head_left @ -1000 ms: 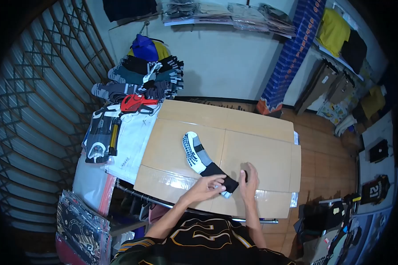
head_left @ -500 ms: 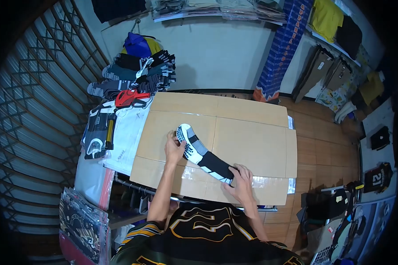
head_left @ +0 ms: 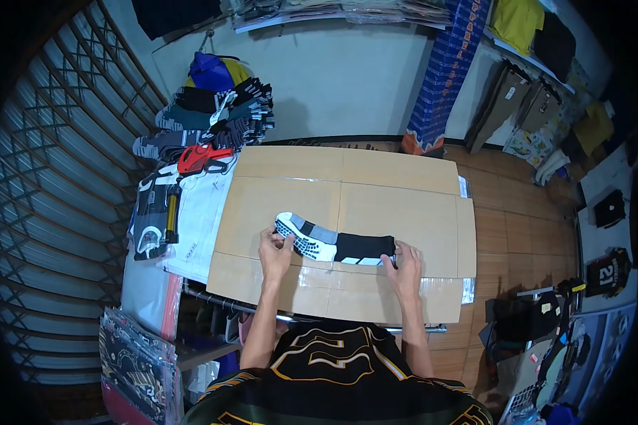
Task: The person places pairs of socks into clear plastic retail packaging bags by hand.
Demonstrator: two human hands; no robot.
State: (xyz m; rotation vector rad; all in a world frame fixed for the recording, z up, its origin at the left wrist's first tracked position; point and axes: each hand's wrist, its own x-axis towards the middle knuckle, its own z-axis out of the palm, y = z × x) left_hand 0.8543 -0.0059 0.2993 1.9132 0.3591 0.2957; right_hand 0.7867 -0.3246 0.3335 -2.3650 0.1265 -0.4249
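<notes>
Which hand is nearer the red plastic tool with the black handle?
Left. The left hand is below and right of the tool, at the striped sock's foot end; the right hand is farther right, by its cuff.

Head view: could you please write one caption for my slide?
Left hand at the toe and right hand at the cuff of a black, white and grey sock laid on cardboard.

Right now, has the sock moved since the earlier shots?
Yes: against the cardboard, the sock has swung, cuff now farther right and from the near edge.
</notes>
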